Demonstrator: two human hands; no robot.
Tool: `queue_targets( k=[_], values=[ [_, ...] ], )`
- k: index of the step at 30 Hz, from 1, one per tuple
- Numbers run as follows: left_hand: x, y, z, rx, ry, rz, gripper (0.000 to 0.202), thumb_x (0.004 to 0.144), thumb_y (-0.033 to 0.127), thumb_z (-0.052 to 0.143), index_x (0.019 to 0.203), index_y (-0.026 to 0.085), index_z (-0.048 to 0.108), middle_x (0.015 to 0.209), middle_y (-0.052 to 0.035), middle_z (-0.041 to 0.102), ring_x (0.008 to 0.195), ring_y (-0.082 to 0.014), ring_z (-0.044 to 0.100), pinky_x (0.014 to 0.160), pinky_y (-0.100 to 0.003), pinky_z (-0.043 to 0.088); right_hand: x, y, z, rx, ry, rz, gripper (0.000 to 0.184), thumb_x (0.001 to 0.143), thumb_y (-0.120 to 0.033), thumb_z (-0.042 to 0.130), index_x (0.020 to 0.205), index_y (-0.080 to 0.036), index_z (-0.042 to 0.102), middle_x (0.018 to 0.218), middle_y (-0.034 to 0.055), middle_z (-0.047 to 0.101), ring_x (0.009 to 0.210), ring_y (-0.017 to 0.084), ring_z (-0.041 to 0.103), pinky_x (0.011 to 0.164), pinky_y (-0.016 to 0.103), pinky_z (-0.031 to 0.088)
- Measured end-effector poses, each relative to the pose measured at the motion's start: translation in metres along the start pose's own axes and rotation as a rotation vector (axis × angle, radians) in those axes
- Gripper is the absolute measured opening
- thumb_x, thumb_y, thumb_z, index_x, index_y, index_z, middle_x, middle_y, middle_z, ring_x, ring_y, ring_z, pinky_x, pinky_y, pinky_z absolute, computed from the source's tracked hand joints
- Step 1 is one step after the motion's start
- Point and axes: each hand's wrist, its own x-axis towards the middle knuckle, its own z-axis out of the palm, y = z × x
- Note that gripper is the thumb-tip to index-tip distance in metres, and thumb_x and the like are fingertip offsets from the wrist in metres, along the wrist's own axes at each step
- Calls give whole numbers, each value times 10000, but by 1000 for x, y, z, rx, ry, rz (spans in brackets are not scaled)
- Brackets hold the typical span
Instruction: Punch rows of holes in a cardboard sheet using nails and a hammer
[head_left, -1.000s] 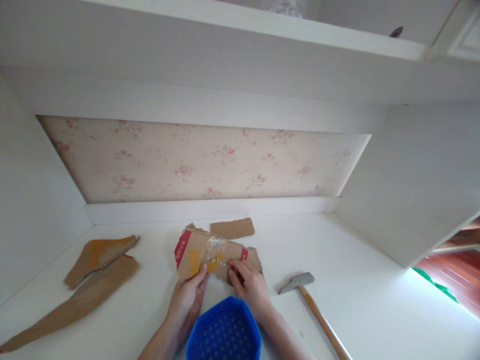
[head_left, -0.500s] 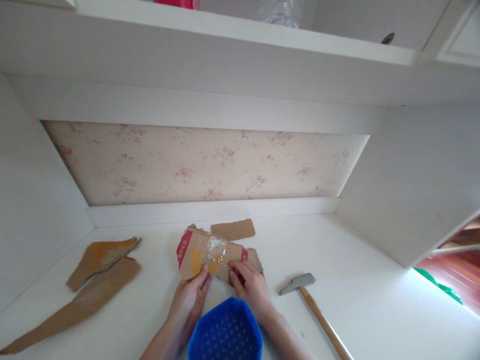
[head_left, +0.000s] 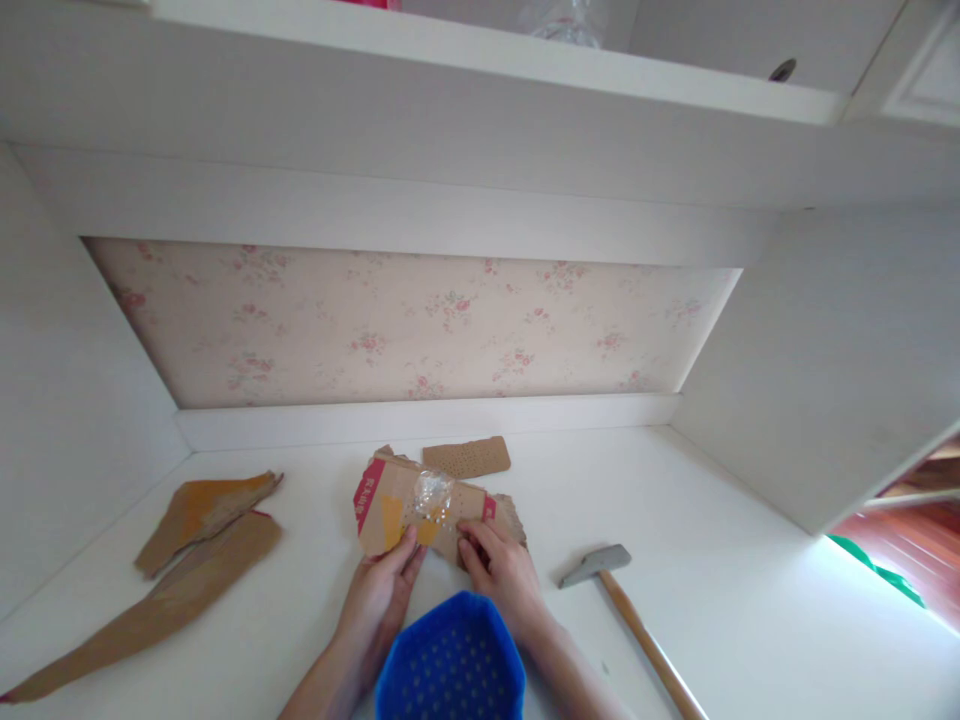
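Observation:
My left hand (head_left: 381,590) grips the near edge of a torn piece of brown cardboard (head_left: 390,482) with red and yellow print, thumb on top. On that cardboard lies a crumpled clear plastic bag (head_left: 433,492) with small shiny bits at its near side, too small to name. The fingers of my right hand (head_left: 501,575) are pinched together over the cardboard's right part; whatever is between the fingertips is hidden. A blue octagonal basket (head_left: 450,660) with a holed bottom is between my forearms, close to me.
A hammer (head_left: 637,625) with a wooden handle lies to the right. Behind the cardboard is a smaller strip of cardboard (head_left: 466,457) dotted with holes. Torn cardboard scraps (head_left: 202,590) lie at left. A white shelf (head_left: 450,120) overhangs the white tabletop (head_left: 750,580).
Both hands keep nearly the same place and grip. The view has tilted very slightly, and the glints on the plastic bag look different.

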Motion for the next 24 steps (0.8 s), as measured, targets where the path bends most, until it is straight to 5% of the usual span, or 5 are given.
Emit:
queue_targets(
  k=[24],
  values=[
    [2, -3, -2, -8, -73, 39, 394, 905, -71, 513, 1159, 184, 675, 1083, -87, 757, 1077, -215, 693, 1070, -427, 450, 0, 1, 0, -3, -5, -4, 238, 951, -261, 479, 1083, -241, 676, 1065, 53, 736, 955, 219, 692, 852, 334, 530]
  ],
)
